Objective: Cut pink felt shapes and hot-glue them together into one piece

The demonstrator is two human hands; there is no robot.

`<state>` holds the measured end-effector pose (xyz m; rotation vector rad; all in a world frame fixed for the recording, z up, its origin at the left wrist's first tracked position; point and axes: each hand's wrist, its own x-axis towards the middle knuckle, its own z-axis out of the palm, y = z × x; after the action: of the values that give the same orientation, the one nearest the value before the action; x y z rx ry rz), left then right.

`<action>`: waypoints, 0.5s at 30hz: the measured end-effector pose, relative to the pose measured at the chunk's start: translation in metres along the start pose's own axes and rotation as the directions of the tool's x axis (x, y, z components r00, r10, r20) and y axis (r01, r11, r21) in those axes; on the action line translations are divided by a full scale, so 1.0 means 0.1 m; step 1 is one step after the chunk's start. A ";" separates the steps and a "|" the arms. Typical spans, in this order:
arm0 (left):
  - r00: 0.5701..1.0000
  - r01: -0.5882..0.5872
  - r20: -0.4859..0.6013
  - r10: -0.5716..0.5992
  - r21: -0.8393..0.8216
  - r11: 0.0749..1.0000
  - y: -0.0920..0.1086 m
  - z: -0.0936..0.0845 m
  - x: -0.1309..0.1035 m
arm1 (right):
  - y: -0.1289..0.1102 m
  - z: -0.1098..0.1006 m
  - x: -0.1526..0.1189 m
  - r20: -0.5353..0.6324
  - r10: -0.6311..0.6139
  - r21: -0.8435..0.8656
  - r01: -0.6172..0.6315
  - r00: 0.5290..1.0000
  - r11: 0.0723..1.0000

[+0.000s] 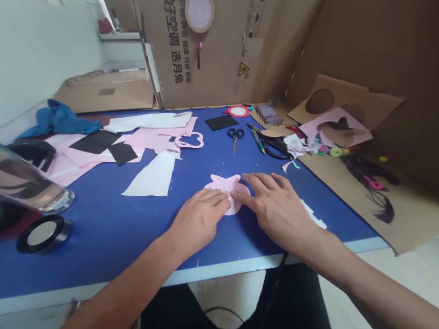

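Observation:
A pink cut-out (226, 181) with a wavy, petal-like outline lies flat on the blue table top (130, 226), near its front edge. My left hand (200, 216) rests over its left side, fingers lying together on the surface. On the right side, my right hand (274, 203) has its fingers spread, with the thumb and index fingertips touching the piece. Neither hand lifts it. Black-handled scissors (235, 138) lie beyond the hands, and a white scrap (314, 214) sits partly behind my right wrist.
A tilted-looking glass of water (26, 181) and a round black tin (43, 234) stand at left. Pink sheets (150, 139) and white cloth (151, 177) lie behind. Pliers, trimmings and a holed pink sheet (346, 138) are at right, before cardboard walls (227, 76).

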<state>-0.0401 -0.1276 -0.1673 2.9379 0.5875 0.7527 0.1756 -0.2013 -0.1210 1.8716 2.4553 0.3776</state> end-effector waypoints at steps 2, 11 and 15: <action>1.000 0.002 0.029 -0.003 0.033 0.999 0.01 -0.02 -0.01 | -0.01 0.00 0.01 0.001 -0.003 0.008 0.003 1.000 1.000; 0.993 0.076 0.083 -0.080 0.042 0.996 0.00 -0.25 -0.15 | -0.02 -0.04 0.03 0.040 -0.007 0.034 0.006 0.999 0.999; 0.994 0.080 0.076 -0.081 0.016 0.997 0.02 -0.21 -0.13 | -0.03 -0.04 0.03 0.038 -0.005 0.035 0.004 0.999 0.999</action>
<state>-0.0604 -0.1349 -0.1544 2.9192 0.7025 0.6276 0.1711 -0.2001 -0.1180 1.8676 2.4568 0.2985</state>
